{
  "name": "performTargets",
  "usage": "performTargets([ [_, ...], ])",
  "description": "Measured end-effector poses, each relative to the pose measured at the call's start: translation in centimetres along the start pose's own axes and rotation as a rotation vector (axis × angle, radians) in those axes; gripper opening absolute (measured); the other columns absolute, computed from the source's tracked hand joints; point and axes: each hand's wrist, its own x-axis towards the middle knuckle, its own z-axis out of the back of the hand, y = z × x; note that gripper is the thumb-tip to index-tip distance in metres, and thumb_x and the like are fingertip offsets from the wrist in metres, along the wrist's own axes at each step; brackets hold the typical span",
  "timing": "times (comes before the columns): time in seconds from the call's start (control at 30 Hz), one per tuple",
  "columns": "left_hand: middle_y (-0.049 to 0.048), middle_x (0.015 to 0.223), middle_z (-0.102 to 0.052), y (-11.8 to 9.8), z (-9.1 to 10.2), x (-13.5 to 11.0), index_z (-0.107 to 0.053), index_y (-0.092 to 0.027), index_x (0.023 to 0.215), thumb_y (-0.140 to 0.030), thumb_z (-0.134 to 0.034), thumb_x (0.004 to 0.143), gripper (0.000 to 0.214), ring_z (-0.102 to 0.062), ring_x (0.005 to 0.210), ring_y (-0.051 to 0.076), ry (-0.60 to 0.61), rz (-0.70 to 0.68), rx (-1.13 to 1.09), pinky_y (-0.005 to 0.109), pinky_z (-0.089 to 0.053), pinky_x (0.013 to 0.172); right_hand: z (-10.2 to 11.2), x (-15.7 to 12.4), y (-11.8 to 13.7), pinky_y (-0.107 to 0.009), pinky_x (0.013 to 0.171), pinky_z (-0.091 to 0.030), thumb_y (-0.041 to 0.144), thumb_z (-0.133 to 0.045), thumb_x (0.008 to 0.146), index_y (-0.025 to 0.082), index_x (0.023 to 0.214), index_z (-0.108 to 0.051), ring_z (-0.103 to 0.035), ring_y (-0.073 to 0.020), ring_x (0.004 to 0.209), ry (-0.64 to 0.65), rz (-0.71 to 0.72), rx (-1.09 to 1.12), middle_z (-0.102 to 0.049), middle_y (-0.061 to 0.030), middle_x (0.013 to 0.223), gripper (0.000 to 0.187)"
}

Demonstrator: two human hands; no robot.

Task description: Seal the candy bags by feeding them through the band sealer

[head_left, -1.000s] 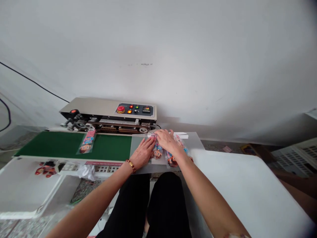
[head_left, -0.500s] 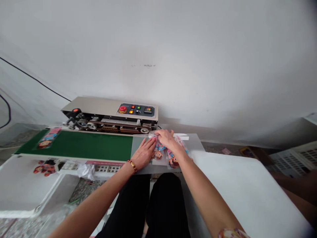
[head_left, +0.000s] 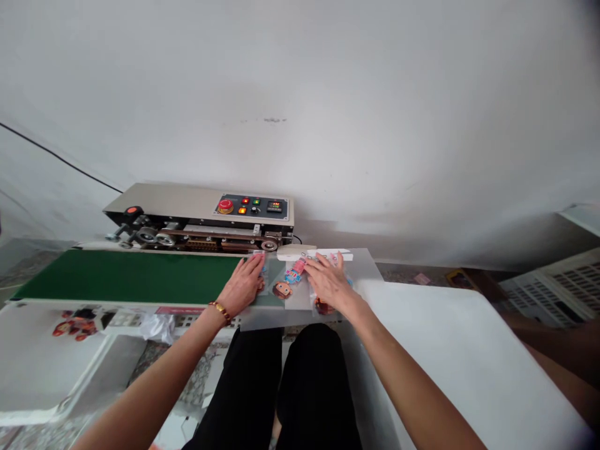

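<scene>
My left hand [head_left: 242, 282] lies flat, fingers stretched out, over a clear bag with a printed cartoon figure that it mostly hides, at the right end of the green conveyor belt [head_left: 140, 275]. Another bagged cartoon figure [head_left: 293, 275], with brown hair and a blue and pink outfit, rests on the plate between my hands. Fingers spread, my right hand [head_left: 330, 281] touches this bag's upper right part. Beneath my right palm, more bagged figures [head_left: 323, 306] are partly covered. Behind the belt stands the band sealing machine [head_left: 197, 206] with its lit control panel [head_left: 252, 207].
At lower left a white bin [head_left: 42, 362] contains several cartoon figures [head_left: 75, 325]. A white strip [head_left: 314, 253] lies along the plate's back edge. To my right is a white tabletop [head_left: 445, 350]; a slatted crate [head_left: 557, 287] stands beyond. The wall rises behind the machine.
My left hand has slid left with one bag to the belt's end. My right hand has spread over the other bags. The bag at the belt's far left has gone from view.
</scene>
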Motion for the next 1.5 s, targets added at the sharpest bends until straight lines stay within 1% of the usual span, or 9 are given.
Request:
performTargets([
  [0.17, 0.0177, 0.149, -0.055, 2.8, 1.6, -1.6, -0.058, -0.015, 0.141, -0.014, -0.041, 0.094, 0.05, -0.046, 0.143, 0.034, -0.087, 0.113, 0.112, 0.062, -0.029, 0.12, -0.8, 2.7, 1.6, -0.071, 0.12, 0.0, 0.018, -0.047, 0.102, 0.025, 0.129, -0.065, -0.039, -0.0308, 0.142, 0.047, 0.013, 0.051, -0.058, -0.0045, 0.144, 0.033],
  [0.27, 0.0146, 0.149, -0.056, 0.7, 1.8, -0.2, -0.063, -0.016, 0.134, -0.008, -0.04, 0.092, 0.049, -0.04, 0.148, 0.031, -0.11, -0.05, 0.095, 0.058, -0.024, 0.124, -1.0, 3.5, 1.7, -0.066, 0.123, -0.001, 0.018, -0.046, 0.103, 0.027, 0.124, -0.068, -0.041, -0.0284, 0.142, 0.03, 0.024, 0.072, -0.063, -0.0038, 0.138, 0.032],
  [0.4, 0.0134, 0.156, -0.049, -3.6, 0.6, 2.9, -0.047, -0.014, 0.15, -0.013, -0.045, 0.094, 0.056, -0.037, 0.15, 0.026, 0.004, -0.296, -0.01, 0.05, -0.029, 0.124, -0.5, 3.2, 0.7, -0.068, 0.121, -0.008, 0.016, -0.045, 0.102, 0.026, 0.122, -0.067, -0.049, -0.027, 0.134, -0.032, -0.014, 0.088, -0.066, -0.006, 0.132, 0.031],
  [0.53, 0.0163, 0.156, -0.047, -5.5, -0.8, 3.6, -0.043, -0.011, 0.152, -0.02, -0.043, 0.098, 0.054, -0.04, 0.148, 0.028, 0.009, -0.224, 0.011, 0.055, -0.026, 0.124, -0.2, 3.8, 0.6, -0.065, 0.12, -0.014, 0.01, -0.041, 0.1, 0.024, 0.123, -0.065, -0.054, -0.0245, 0.124, -0.033, -0.091, 0.041, -0.065, -0.0078, 0.131, 0.036],
  [0.8, 0.0177, 0.158, -0.044, -5.8, -1.3, 2.7, -0.043, -0.012, 0.152, -0.019, -0.042, 0.098, 0.055, -0.038, 0.149, 0.029, -0.027, -0.152, 0.042, 0.056, -0.025, 0.124, 0.3, 5.5, 1.9, -0.056, 0.119, -0.024, 0.007, -0.036, 0.099, 0.025, 0.119, -0.068, -0.056, -0.0254, 0.117, -0.011, -0.066, 0.03, -0.066, -0.0078, 0.126, 0.041],
  [1.07, 0.015, 0.156, -0.047, -1.8, -0.1, 1.0, -0.046, -0.014, 0.149, -0.022, -0.042, 0.098, 0.051, -0.041, 0.147, 0.03, -0.007, -0.041, 0.006, 0.056, -0.027, 0.123, 1.0, -1.6, -1.9, -0.072, 0.117, -0.012, 0.023, -0.04, 0.104, 0.026, 0.129, -0.066, -0.041, -0.0335, 0.14, -0.01, -0.092, 0.036, -0.057, -0.0073, 0.144, 0.036],
  [1.27, 0.0148, 0.148, -0.056, 2.7, 1.6, -1.6, -0.053, -0.017, 0.14, -0.02, -0.039, 0.098, 0.044, -0.046, 0.143, 0.038, -0.112, 0.138, 0.043, 0.068, -0.02, 0.122, 0.7, 1.0, 1.6, -0.071, 0.12, -0.001, 0.013, -0.044, 0.101, 0.026, 0.127, -0.066, -0.039, -0.0295, 0.142, 0.059, 0.075, 0.014, -0.057, -0.0044, 0.145, 0.037],
  [1.37, 0.0132, 0.145, -0.059, 1.0, 1.9, -1.2, -0.059, -0.019, 0.132, -0.02, -0.036, 0.099, 0.04, -0.047, 0.142, 0.032, -0.103, 0.085, 0.02, 0.061, -0.022, 0.125, 0.4, 2.8, 3.2, -0.069, 0.121, 0.0, 0.009, -0.041, 0.099, 0.027, 0.134, -0.063, -0.037, -0.028, 0.144, 0.066, 0.11, 0.068, -0.055, -0.0034, 0.147, 0.044],
  [1.5, 0.0119, 0.155, -0.05, -4.0, 0.9, 0.9, -0.052, -0.017, 0.143, -0.019, -0.039, 0.099, 0.046, -0.038, 0.149, 0.025, -0.029, -0.17, -0.051, 0.051, -0.024, 0.127, 0.5, 2.4, 2.2, -0.072, 0.119, -0.002, 0.013, -0.039, 0.101, 0.027, 0.136, -0.061, -0.04, -0.0288, 0.142, 0.028, 0.036, 0.114, -0.057, -0.0058, 0.146, 0.045],
])
